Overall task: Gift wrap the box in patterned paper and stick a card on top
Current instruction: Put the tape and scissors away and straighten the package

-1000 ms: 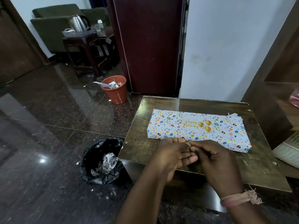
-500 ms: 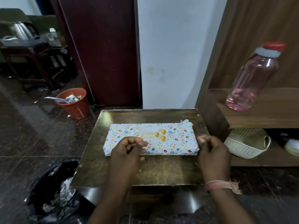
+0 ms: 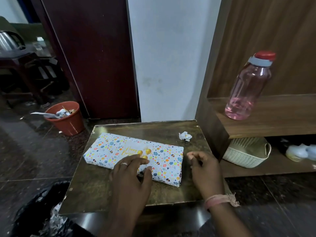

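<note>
Gift-wrapped box (image 3: 119,152), covered in white paper printed with coloured balloons, lies flat and slightly skewed on a small dark wooden bench (image 3: 153,129), with a "Happy Birthday" card (image 3: 136,151) bearing gold balloons on its top face. The person's left hand (image 3: 131,175) rests over the box's near long edge, fingers spread and only loosely bent, fingertips (image 3: 145,161) touching the paper just below the card; the grip closes on nothing. The right hand (image 3: 205,170), a pink thread band at its wrist, hovers just beyond the box's right end, fingers loosely curled and empty, apart from the wrapping. A crumpled paper scrap (image 3: 185,135) sits on the bench beyond the right hand, near the far right corner. Bare bench top shows behind the box and along the near edge under both wrists. To the right of the right hand, a wooden shelf unit butts against the bench, carrying a pink water bottle (image 3: 248,89) with a red cap above and a cream woven basket (image 3: 246,154) below. Left of the left hand, off the bench edge, stand an orange waste bin (image 3: 68,120) and a black bin bag (image 3: 39,209) on the dark floor.
</note>
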Motion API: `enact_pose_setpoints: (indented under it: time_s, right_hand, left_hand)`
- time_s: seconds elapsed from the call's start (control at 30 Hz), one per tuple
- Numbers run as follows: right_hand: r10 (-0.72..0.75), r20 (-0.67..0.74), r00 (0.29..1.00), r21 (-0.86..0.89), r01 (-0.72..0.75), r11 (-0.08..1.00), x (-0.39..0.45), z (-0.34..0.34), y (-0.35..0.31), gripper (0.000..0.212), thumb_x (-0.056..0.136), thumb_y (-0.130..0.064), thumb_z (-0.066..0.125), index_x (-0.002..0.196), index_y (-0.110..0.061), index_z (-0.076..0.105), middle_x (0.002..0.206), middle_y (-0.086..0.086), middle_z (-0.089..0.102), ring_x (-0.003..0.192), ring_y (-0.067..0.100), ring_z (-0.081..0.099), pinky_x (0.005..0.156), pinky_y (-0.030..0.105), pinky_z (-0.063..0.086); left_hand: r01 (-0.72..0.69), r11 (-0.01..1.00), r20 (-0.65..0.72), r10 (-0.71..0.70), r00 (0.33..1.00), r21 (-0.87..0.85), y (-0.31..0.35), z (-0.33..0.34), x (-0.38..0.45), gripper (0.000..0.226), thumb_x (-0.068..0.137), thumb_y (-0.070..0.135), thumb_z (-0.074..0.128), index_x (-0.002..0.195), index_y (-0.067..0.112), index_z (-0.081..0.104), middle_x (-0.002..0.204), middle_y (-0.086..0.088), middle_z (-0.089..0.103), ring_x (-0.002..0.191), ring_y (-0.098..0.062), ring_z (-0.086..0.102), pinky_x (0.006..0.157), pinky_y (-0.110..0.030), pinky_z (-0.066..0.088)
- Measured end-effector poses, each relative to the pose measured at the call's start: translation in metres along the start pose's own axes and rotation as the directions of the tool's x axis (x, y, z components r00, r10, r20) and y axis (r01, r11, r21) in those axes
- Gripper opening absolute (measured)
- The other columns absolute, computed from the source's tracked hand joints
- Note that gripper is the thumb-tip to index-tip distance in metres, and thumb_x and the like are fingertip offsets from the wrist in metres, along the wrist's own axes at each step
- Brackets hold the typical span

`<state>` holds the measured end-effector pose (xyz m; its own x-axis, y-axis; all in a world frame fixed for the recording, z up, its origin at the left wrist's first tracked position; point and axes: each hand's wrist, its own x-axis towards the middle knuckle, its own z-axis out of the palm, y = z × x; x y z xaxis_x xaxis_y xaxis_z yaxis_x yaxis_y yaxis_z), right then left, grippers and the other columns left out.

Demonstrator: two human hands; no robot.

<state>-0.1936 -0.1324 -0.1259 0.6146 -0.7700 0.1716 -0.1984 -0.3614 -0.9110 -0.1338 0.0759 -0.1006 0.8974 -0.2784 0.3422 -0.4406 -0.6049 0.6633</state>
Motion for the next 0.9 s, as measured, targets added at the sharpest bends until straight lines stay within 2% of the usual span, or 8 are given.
enact_pose_setpoints:
  time_s: [0.2,0.33,0.43,0.5,0.57,0.67,0.77,0.9]
  right_hand:
    - [-0.211,0.109,0.972,-0.23,0.231,0.945,0.056,0.013,-0.004,0.02,0.091,-0.005,0.066,0.093,-0.021,0.079,0.108,-0.008,0.065,0.101,0.009,0.061,0.094,0.02,0.043]
    - [-0.137,0.38,0.915,-0.465,0.317,0.827,0.087,0.029,-0.004,0.027,0.091,-0.014,0.056,0.087,-0.034,0.074,0.099,-0.011,0.074,0.092,0.014,0.068,0.085,0.029,0.053]
    - [-0.057,0.446,0.893,-0.532,0.316,0.786,0.095,0.025,-0.007,0.031,0.09,-0.007,0.054,0.088,-0.031,0.075,0.095,-0.007,0.076,0.09,0.015,0.07,0.078,0.024,0.052]
    - [-0.087,0.35,0.933,-0.468,0.254,0.847,0.094,0.018,-0.009,0.032,0.089,0.001,0.057,0.089,-0.023,0.078,0.092,-0.004,0.076,0.091,0.015,0.07,0.08,0.021,0.049]
    - [-0.007,0.143,0.99,-0.161,0.03,0.987,0.084,0.007,-0.011,0.032,0.09,0.006,0.064,0.084,-0.022,0.079,0.088,-0.005,0.077,0.09,0.013,0.071,0.077,0.019,0.051]
    - [0.169,0.055,0.984,0.312,-0.177,0.933,0.052,-0.008,-0.018,0.023,0.088,0.003,0.071,0.085,-0.019,0.077,0.086,0.005,0.079,0.086,0.023,0.074,0.073,0.027,0.055]
    - [0.217,0.131,0.967,0.43,-0.253,0.867,0.015,-0.017,-0.025,0.035,0.088,0.007,0.07,0.112,-0.017,0.068,0.092,0.013,0.077,0.085,0.024,0.072,0.067,0.028,0.059]
    - [0.324,0.248,0.913,0.251,-0.384,0.889,-0.011,-0.019,-0.019,0.044,0.093,0.009,0.062,0.13,-0.016,0.062,0.099,0.016,0.071,0.06,0.013,0.061,0.055,0.025,0.054]
  left_hand:
    - [-0.005,1.0,0.012,0.005,1.0,-0.024,0.002,0.003,0.003,0.023,0.085,0.05,0.056,0.096,0.037,0.071,0.119,0.01,0.068,0.12,-0.018,0.06,0.098,-0.05,0.048]
    - [0.041,0.998,-0.024,-0.042,0.999,-0.039,-0.009,0.001,0.008,0.026,0.081,0.052,0.054,0.093,0.038,0.072,0.121,0.005,0.068,0.123,-0.021,0.058,0.101,-0.046,0.047]
    - [0.106,0.992,-0.031,-0.108,0.994,-0.061,-0.016,0.0,0.013,0.026,0.08,0.053,0.053,0.093,0.04,0.07,0.122,0.001,0.067,0.125,-0.022,0.055,0.1,-0.035,0.039]
    - [0.101,0.993,-0.026,-0.102,0.994,-0.058,-0.02,0.001,0.013,0.018,0.082,0.048,0.057,0.093,0.041,0.068,0.121,0.001,0.068,0.125,-0.021,0.055,0.1,-0.031,0.034]
    - [0.087,0.994,-0.041,-0.09,0.995,-0.073,-0.018,0.001,0.012,0.009,0.084,0.04,0.062,0.091,0.041,0.067,0.12,0.002,0.068,0.123,-0.02,0.056,0.1,-0.032,0.037]
    - [0.043,0.99,-0.127,-0.061,0.99,-0.137,-0.007,0.0,0.011,0.014,0.089,0.021,0.07,0.089,0.035,0.072,0.115,0.008,0.067,0.115,-0.015,0.057,0.096,-0.031,0.042]
    - [0.04,0.98,-0.173,-0.075,0.982,-0.195,-0.001,-0.003,0.011,0.014,0.087,0.021,0.072,0.098,0.031,0.074,0.129,0.002,0.062,0.125,-0.02,0.053,0.095,-0.02,0.041]
    - [0.264,0.941,-0.185,-0.304,0.935,-0.212,-0.034,-0.02,0.025,0.062,0.076,0.05,0.062,0.134,0.03,0.06,0.16,-0.011,0.036,0.147,-0.032,0.034,0.118,-0.052,0.033]
